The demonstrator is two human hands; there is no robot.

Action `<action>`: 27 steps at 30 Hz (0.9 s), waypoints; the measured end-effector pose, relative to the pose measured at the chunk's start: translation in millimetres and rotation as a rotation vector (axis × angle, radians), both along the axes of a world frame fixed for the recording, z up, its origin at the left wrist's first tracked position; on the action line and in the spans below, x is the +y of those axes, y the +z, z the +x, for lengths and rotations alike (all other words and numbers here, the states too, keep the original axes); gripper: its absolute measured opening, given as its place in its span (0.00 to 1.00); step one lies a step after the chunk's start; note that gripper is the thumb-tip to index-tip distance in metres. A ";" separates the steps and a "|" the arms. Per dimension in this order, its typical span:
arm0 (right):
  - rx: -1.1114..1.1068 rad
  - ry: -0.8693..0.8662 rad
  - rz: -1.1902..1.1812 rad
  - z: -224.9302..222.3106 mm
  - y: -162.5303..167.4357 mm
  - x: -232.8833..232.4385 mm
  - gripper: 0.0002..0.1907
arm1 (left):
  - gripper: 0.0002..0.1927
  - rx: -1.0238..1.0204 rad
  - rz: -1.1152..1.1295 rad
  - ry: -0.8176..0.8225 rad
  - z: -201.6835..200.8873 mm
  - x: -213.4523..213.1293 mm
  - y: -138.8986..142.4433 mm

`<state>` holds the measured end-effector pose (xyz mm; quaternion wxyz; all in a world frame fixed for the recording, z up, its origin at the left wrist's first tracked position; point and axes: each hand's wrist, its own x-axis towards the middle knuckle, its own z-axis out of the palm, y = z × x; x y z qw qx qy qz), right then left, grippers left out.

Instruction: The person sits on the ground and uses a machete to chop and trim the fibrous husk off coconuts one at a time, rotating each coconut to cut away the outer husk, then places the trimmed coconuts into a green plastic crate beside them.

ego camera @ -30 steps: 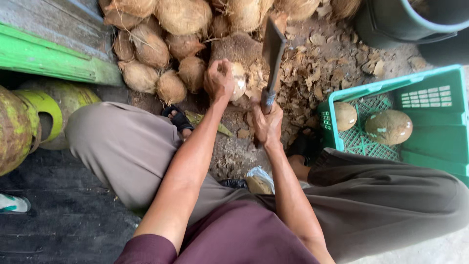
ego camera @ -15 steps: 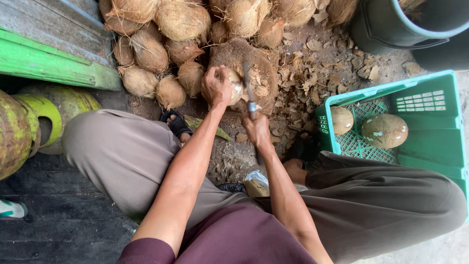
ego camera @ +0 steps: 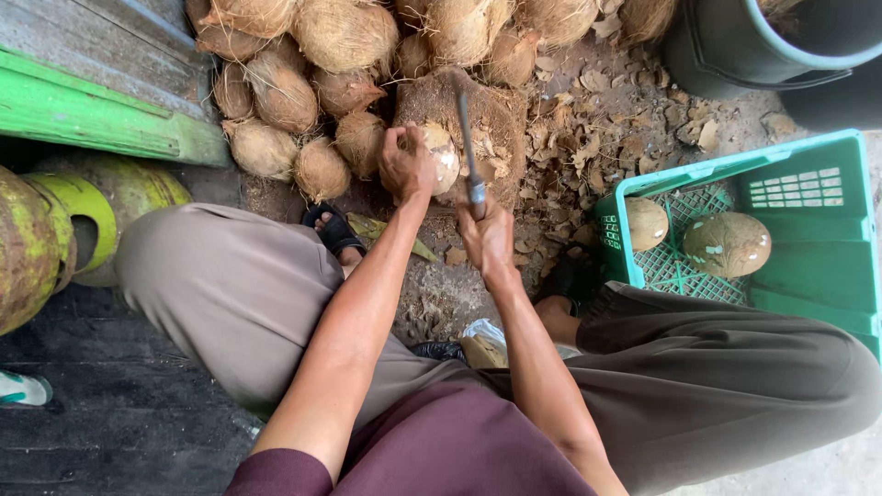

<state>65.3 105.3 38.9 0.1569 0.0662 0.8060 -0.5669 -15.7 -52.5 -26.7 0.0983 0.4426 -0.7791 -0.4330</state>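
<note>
My left hand (ego camera: 405, 165) grips a partly peeled coconut (ego camera: 441, 156) and presses it onto a brown wooden chopping block (ego camera: 501, 115). My right hand (ego camera: 485, 234) is closed around the handle of a cleaver (ego camera: 466, 147); its blade stands edge-on, right beside the coconut. Both forearms reach forward between my knees, which are in grey-brown trousers.
A heap of husked brown coconuts (ego camera: 303, 83) lies behind and left of the block. A green plastic crate (ego camera: 808, 276) at right holds two peeled coconuts (ego camera: 726, 243). Shell chips (ego camera: 588, 101) litter the ground. A dark bucket (ego camera: 763, 46) stands at top right, green gas cylinders (ego camera: 46, 239) at left.
The cleaver was raised with its blade flat to the camera, then came down toward the coconut and now stands edge-on beside it. My left hand kept holding the coconut on the block.
</note>
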 end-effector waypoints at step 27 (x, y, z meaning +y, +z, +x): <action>-0.354 0.049 0.050 0.0 -7.3 5.7 0.16 | 0.17 0.106 -0.132 -0.089 5.2 -0.5 17.8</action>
